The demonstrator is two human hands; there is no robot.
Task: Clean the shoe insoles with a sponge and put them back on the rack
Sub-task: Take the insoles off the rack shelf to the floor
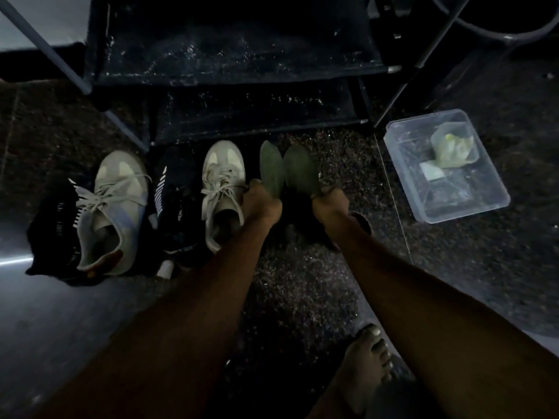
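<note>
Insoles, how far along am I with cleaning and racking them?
Out of the shoes: left hand grips one insole, right hand the other insole. Wiped or not, I cannot tell; what looks like the sponge lies in the box. Returning them to the rack remains.

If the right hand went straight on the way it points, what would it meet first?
Probably the rack's lower shelf, touched first by the insole that the right hand holds; depth is unclear.

White lettering on the black shoes [56,217] cannot be read.
</note>
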